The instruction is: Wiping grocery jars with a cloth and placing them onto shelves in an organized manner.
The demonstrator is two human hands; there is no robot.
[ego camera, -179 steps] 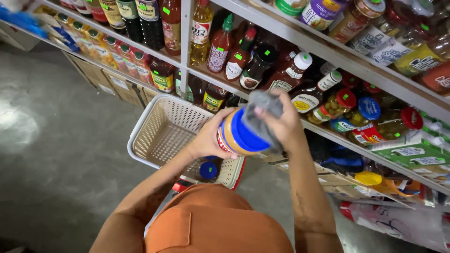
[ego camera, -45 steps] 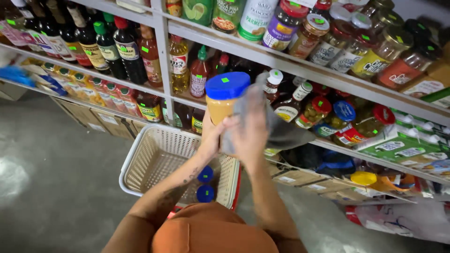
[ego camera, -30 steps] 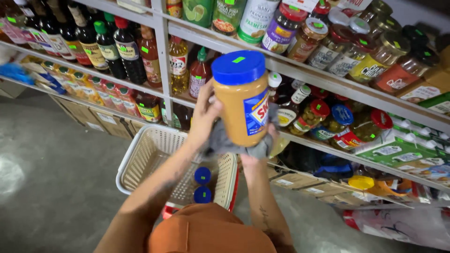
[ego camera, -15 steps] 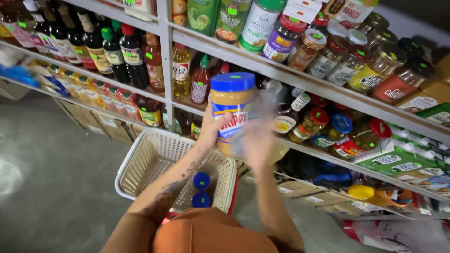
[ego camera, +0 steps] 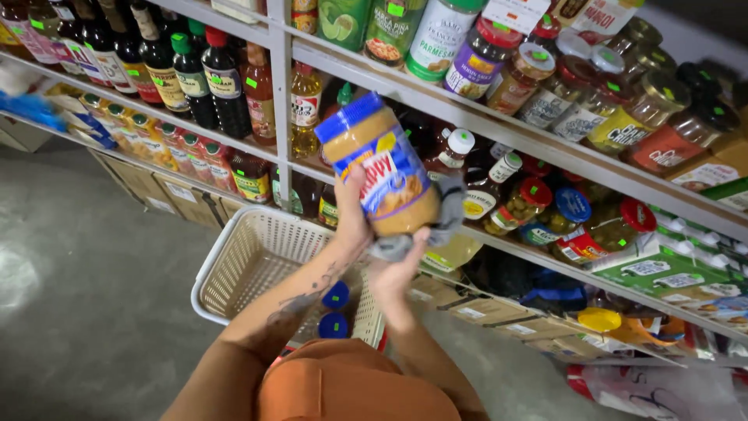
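Observation:
A large jar of peanut butter [ego camera: 382, 168] with a blue lid is held up in front of the shop shelves, tilted with the lid to the upper left. My left hand [ego camera: 350, 220] grips its left side. My right hand [ego camera: 399, 269] is under the jar's base and presses a grey cloth [ego camera: 436, 226] against the bottom. Below my arms stands a cream plastic basket [ego camera: 241, 261] with two blue-lidded items [ego camera: 335, 310] inside.
Metal shelves [ego camera: 499, 129] hold dark sauce bottles [ego camera: 191, 74] at left and many jars [ego camera: 592, 93] at right. Cardboard boxes [ego camera: 167, 195] line the bottom row. A grey concrete floor [ego camera: 86, 288] lies to the left. Orange clothing [ego camera: 351, 386] fills the lower middle.
The jar has tipped from upright to lid-left, and my right hand with the cloth has gone from its side to under the base. The view shifted slightly.

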